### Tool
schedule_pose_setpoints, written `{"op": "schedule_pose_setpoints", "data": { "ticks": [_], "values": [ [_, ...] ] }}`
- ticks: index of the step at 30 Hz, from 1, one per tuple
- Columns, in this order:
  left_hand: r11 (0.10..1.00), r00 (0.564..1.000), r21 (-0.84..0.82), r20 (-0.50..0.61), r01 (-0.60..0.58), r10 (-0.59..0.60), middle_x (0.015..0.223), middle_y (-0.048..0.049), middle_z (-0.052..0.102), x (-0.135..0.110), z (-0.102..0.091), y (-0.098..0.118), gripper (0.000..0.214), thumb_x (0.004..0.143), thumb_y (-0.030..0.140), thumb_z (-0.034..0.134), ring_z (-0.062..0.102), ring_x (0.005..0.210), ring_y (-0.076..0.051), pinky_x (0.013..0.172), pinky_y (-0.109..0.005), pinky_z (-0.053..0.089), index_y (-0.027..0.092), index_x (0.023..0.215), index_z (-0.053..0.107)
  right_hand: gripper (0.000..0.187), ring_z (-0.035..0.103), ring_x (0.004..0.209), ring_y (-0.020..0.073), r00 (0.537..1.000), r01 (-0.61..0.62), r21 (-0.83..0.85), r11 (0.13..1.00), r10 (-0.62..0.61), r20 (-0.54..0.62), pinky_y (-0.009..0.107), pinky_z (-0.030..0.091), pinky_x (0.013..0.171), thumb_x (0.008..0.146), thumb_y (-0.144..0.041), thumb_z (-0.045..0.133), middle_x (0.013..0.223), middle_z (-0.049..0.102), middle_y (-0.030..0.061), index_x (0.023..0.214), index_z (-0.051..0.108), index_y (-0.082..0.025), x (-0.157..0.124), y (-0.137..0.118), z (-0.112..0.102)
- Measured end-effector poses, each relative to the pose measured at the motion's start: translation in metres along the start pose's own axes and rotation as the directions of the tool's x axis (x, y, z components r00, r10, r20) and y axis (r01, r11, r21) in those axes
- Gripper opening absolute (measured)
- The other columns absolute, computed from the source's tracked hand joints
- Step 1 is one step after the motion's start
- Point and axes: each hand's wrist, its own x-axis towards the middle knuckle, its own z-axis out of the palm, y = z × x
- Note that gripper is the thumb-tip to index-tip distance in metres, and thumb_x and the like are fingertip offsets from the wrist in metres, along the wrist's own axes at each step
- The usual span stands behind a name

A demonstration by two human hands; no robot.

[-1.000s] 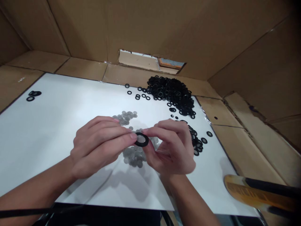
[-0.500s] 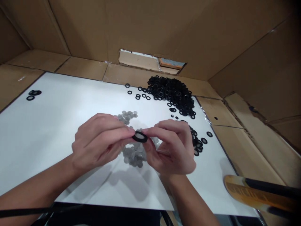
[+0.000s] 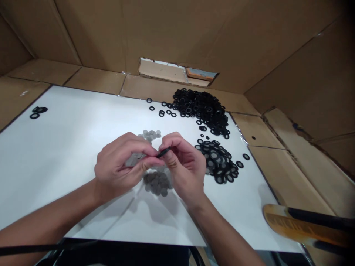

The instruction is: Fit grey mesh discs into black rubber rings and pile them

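My left hand [image 3: 122, 164] and my right hand [image 3: 181, 166] meet above the white sheet, pinching a black rubber ring [image 3: 163, 152] between their fingertips. The ring is edge-on and thin, so its hole is hidden. Just below my hands lies a pile of small grey discs [image 3: 157, 183], and a smaller patch of the same discs [image 3: 150, 135] lies beyond them. Grey shows in the gap by my left fingers, but I cannot tell whether those discs are held. To the right of my right hand is a cluster of black rings with grey centres [image 3: 216, 160].
A large heap of black rings [image 3: 198, 109] lies at the sheet's far edge, with loose rings [image 3: 162, 113] beside it and a few more [image 3: 39, 111] at far left. The white sheet [image 3: 69, 147] rests on cardboard [image 3: 266, 129]. An orange flat object [image 3: 296, 225] sits at lower right.
The black ring has turned from nearly face-on to edge-on. My hands have drawn closer together, and my right hand has moved left, uncovering more of the cluster of grey-centred rings.
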Motion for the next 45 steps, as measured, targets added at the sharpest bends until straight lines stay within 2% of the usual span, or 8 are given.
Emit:
{"op": "schedule_pose_setpoints", "data": {
  "ticks": [5, 10, 16, 20, 27, 33, 38, 45],
  "values": [
    [0.999, 0.999, -0.029, 0.019, 0.045, -0.044, 0.076, -0.0014, 0.068, 0.000, 0.005, -0.001, 0.012, 0.083, 0.011, 0.071, 0.062, 0.066, -0.013, 0.055, -0.026, 0.048, 0.020, 0.090, 0.067, 0.005, 0.052, 0.073, 0.0118, 0.998, -0.055, 0.069, 0.996, 0.057, -0.036, 0.026, 0.045, 0.064, 0.094, -0.025, 0.064, 0.089, 0.054, 0.0005, 0.089, 0.064, -0.022, -0.002, -0.001, 0.001],
    [0.964, 0.966, -0.090, 0.093, 0.249, -0.241, 0.079, -0.0018, 0.067, -0.002, 0.005, 0.002, 0.009, 0.085, 0.012, 0.066, 0.059, 0.068, -0.013, 0.061, -0.026, 0.049, 0.019, 0.090, 0.067, 0.007, 0.053, 0.075, 0.0122, 0.996, -0.077, -0.111, 0.991, 0.070, -0.062, 0.027, 0.046, 0.066, 0.096, -0.027, 0.061, 0.093, 0.056, 0.0011, 0.090, 0.061, -0.022, 0.000, -0.005, 0.001],
    [0.827, 0.838, -0.140, 0.130, 0.544, -0.529, 0.084, -0.0012, 0.069, 0.002, 0.005, 0.002, 0.002, 0.088, 0.019, 0.066, 0.062, 0.072, -0.013, 0.069, -0.026, 0.053, 0.019, 0.089, 0.068, 0.006, 0.053, 0.079, 0.0126, 0.996, -0.083, -0.337, 0.938, 0.091, 0.010, 0.027, 0.046, 0.067, 0.097, -0.025, 0.055, 0.095, 0.054, 0.0014, 0.092, 0.058, -0.022, 0.004, -0.006, -0.006],
    [0.721, 0.742, -0.175, 0.187, 0.670, -0.644, 0.080, -0.0002, 0.069, 0.007, 0.005, 0.000, 0.007, 0.088, 0.024, 0.066, 0.063, 0.068, -0.012, 0.068, -0.025, 0.054, 0.018, 0.084, 0.068, 0.007, 0.054, 0.083, 0.0139, 0.995, -0.054, -0.438, 0.898, 0.085, 0.051, 0.028, 0.047, 0.070, 0.097, -0.025, 0.055, 0.095, 0.055, 0.0017, 0.093, 0.059, -0.022, 0.006, -0.006, -0.010],
    [0.681, 0.702, -0.169, 0.147, 0.712, -0.697, 0.077, 0.0008, 0.069, 0.009, 0.008, 0.001, 0.011, 0.086, 0.030, 0.070, 0.062, 0.065, -0.011, 0.065, -0.024, 0.054, 0.019, 0.083, 0.069, 0.004, 0.056, 0.080, 0.0142, 0.995, -0.081, -0.443, 0.893, 0.095, 0.009, 0.028, 0.049, 0.071, 0.095, -0.025, 0.057, 0.091, 0.056, 0.0012, 0.093, 0.060, -0.022, 0.007, -0.002, -0.009],
    [0.663, 0.656, -0.075, 0.259, 0.745, -0.709, 0.076, -0.0002, 0.070, 0.010, 0.005, -0.001, 0.016, 0.085, 0.034, 0.071, 0.065, 0.070, -0.014, 0.066, -0.024, 0.054, 0.019, 0.083, 0.071, 0.008, 0.053, 0.074, 0.0126, 0.994, -0.080, -0.479, 0.874, 0.106, 0.028, 0.027, 0.045, 0.065, 0.098, -0.025, 0.053, 0.088, 0.056, 0.0002, 0.091, 0.056, -0.021, 0.008, -0.004, -0.013],
    [0.621, 0.636, -0.144, 0.235, 0.771, -0.735, 0.077, -0.0006, 0.070, 0.008, 0.008, 0.000, 0.016, 0.086, 0.034, 0.070, 0.065, 0.068, -0.014, 0.066, -0.025, 0.054, 0.019, 0.084, 0.070, 0.009, 0.053, 0.073, 0.0122, 0.993, -0.087, -0.528, 0.845, 0.115, 0.021, 0.026, 0.044, 0.064, 0.097, -0.024, 0.051, 0.089, 0.055, 0.0002, 0.090, 0.055, -0.021, 0.008, -0.005, -0.011],
    [0.607, 0.643, -0.212, 0.249, 0.766, -0.724, 0.074, -0.0006, 0.068, 0.007, 0.009, 0.000, 0.013, 0.087, 0.031, 0.068, 0.065, 0.068, -0.014, 0.066, -0.026, 0.055, 0.018, 0.084, 0.068, 0.009, 0.052, 0.075, 0.0132, 0.998, -0.057, -0.553, 0.831, 0.065, -0.005, 0.027, 0.045, 0.067, 0.096, -0.025, 0.054, 0.087, 0.056, 0.0003, 0.088, 0.057, -0.022, 0.007, -0.004, -0.007]
  ]
}}
